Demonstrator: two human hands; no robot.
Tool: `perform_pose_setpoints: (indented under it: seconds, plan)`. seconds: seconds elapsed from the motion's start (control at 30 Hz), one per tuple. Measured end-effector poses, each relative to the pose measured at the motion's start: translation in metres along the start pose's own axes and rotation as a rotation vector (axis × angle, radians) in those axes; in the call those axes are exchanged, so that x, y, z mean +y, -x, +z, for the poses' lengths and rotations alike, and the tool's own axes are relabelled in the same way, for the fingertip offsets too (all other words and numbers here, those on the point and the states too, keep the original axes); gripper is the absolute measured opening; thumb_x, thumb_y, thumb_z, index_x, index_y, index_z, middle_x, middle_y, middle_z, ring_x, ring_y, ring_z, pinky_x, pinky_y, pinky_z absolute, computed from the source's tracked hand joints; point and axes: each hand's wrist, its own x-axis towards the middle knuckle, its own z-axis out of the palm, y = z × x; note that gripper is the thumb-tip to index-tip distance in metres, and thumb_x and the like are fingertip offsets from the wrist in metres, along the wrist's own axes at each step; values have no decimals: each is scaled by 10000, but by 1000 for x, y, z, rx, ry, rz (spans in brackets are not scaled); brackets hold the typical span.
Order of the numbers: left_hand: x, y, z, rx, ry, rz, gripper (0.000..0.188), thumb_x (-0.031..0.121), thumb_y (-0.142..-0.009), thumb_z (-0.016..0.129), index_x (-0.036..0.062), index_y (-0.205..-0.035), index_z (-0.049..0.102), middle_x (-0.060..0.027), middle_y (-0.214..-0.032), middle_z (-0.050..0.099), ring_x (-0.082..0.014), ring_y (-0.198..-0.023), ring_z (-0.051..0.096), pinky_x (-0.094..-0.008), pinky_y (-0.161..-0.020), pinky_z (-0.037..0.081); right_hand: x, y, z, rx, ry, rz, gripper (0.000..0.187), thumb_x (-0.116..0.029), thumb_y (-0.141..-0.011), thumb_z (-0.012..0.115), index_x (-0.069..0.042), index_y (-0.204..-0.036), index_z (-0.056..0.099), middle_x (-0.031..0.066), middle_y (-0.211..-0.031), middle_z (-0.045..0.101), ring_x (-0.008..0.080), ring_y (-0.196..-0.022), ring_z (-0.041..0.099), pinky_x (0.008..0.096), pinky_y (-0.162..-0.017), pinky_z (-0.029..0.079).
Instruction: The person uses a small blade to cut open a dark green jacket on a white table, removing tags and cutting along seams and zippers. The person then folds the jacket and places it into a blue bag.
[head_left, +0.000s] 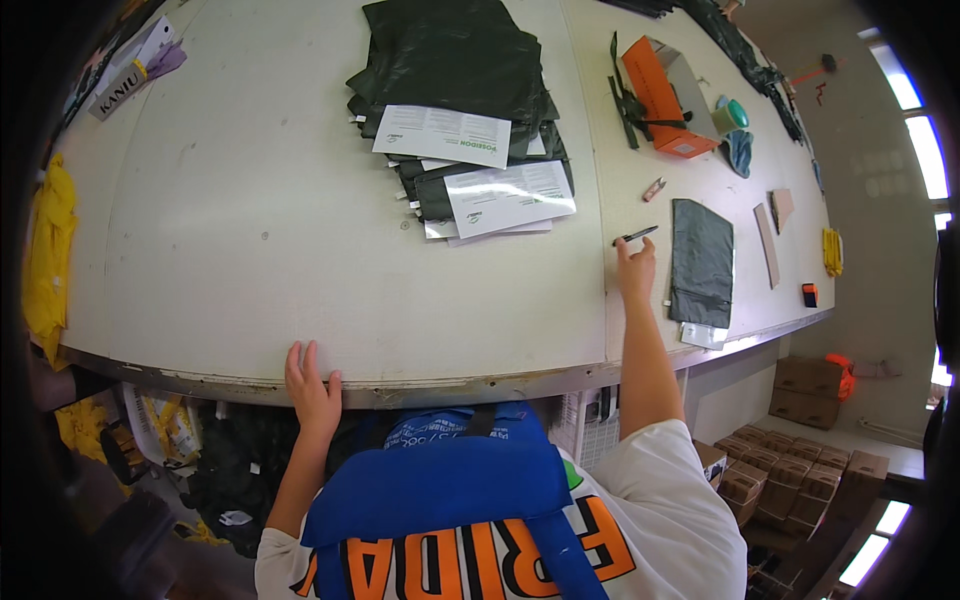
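Head view: left of the lone dark plastic bag (pixel 702 260), the pen (pixel 637 236) lies nearly crosswise, right end slanting slightly away. The right hand (pixel 636 266) meets it, fingers parted; grip unclear. Well left of the bag, the left hand (pixel 315 392) spreads empty on the worktop (pixel 220 270).

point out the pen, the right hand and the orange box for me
Pen (pixel 637 234): head view, middle of its barrel
Right hand (pixel 636 268): head view, back of the hand
Orange box (pixel 655 92): head view, its orange side panel
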Motion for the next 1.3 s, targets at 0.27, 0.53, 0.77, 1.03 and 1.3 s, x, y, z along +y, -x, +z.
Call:
perform_pose_setpoints:
  seconds: [0.27,0.53,0.77,1.03,1.3]
  plan:
    - [3,-2,1,104,-47,-18,539,120,-824,583,23,-1324,406,-179,-1422,308,-388,-1301,292,-488,-1072,243,-55,-34,-3,-252,42,84,188,-168,-768,597,-58,-920,588,196,-910,587,360,-917,572,443,-802,463]
    - [5,4,18,230,-271,-49,525,167,-798,535,21,-1291,430,-184,-1392,367,-390,-1285,333,-489,-1075,243,-36,-204,-64,419,-563,-129,141,-122,-810,620,-29,-912,592,147,-855,623,303,-798,604,376,-721,474]
    - [10,3,22,222,-291,-46,533,191,-793,507,14,-1289,422,-207,-1394,359,-401,-1277,336,-493,-1072,247,-41,-325,-40,85,182,-305,269,-148,-818,535,-62,-1053,632,154,-985,664,320,-957,622,385,-828,475]
    - [12,5,20,213,-287,-39,539,206,-800,516,18,-1295,418,-206,-1393,364,-400,-1281,334,-502,-1068,245,-39,-278,-37,162,-155,-240,414,-100,-806,518,-45,-1217,515,181,-1162,594,331,-1068,573,377,-919,433]
    - [6,7,20,320,-191,-122,524,171,-680,661,70,-1181,548,-160,-1315,456,-356,-1199,426,-478,-1002,338,-120,15,-13,-322,-485,-429,437,58,-775,474,-42,-1199,516,76,-1185,524,181,-932,509,271,-738,427]
